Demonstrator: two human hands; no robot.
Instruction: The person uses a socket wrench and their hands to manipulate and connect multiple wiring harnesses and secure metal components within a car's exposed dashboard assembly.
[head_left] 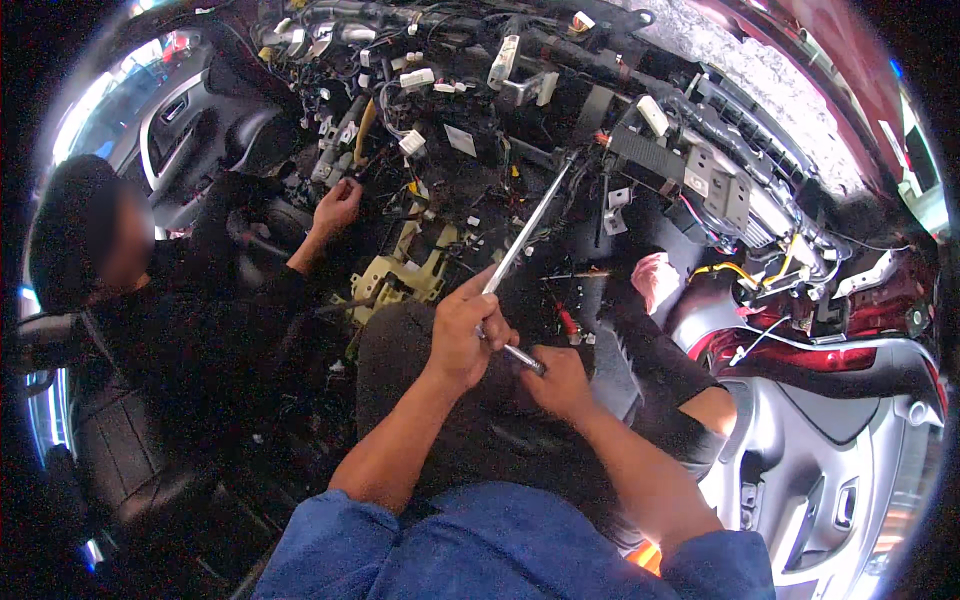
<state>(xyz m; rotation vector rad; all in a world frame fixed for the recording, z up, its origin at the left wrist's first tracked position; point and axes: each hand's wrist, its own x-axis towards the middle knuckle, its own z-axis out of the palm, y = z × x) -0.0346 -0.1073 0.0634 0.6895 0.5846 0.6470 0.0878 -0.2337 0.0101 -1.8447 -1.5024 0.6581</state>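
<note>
My left hand (465,335) grips a long chrome bar (528,225), which slants up and right toward the exposed dashboard frame and wiring. Just below and right, my right hand (558,380) is closed on a short chrome handle (522,357) that crosses the bar near my left hand. Whether the two metal pieces are joined is hidden by my fingers. Beyond my hands are a pale yellow plastic bracket (390,280), a small red-handled object (568,325) and many loose connectors (410,140).
A co-worker (140,330) in dark clothes is at my left, their hand (340,200) at the column-like metal part. Metal brackets (715,190) and wires fill the upper right. A silver-grey door panel (820,460) stands at my right, near a dark-clothed leg (670,390).
</note>
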